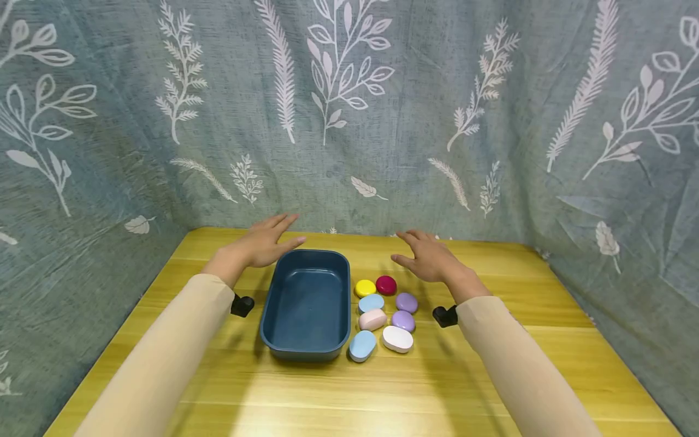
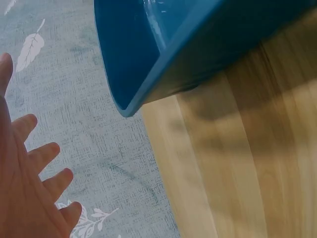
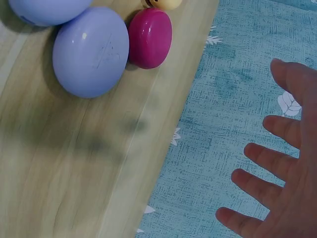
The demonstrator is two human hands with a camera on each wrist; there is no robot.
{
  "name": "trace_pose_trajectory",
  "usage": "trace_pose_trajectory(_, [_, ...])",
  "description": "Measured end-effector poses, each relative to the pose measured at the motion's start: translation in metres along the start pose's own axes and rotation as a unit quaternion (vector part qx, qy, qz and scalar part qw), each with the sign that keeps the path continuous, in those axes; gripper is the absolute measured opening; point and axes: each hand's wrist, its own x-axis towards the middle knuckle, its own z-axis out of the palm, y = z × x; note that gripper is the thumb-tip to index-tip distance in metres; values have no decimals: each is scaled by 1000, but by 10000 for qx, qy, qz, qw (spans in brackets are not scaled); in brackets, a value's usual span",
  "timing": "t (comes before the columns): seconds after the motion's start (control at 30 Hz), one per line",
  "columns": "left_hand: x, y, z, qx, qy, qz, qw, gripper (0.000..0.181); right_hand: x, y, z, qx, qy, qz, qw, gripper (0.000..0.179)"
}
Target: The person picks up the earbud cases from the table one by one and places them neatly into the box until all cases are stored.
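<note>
Altogether eight rounded pieces (image 1: 373, 320), one blue tray (image 1: 308, 309); left grip (image 1: 263, 244), right grip (image 1: 428, 257) unclenched

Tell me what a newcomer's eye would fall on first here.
Probably the dark blue tray, near the middle of the wooden table in the head view. Just right of it, eight smooth, rounded pieces stand out in bright colours, the crimson one at the far end beside the yellow one. Next might come the outstretched hands: the left hand by the tray's far left corner, the right hand beyond the pieces.
</note>
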Motion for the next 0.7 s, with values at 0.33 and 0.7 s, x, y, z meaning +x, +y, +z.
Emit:
trace_pose_trajectory(0.33, [-11,-8,3,-419,-169,-77,9989,78,-6,5,3,-24,-34,-11,10000,76])
trace_pose_trajectory(0.7, [-21,-20,21,-963,-184,-56,9952,80,-18,8,14,29,-307,129,9994,77])
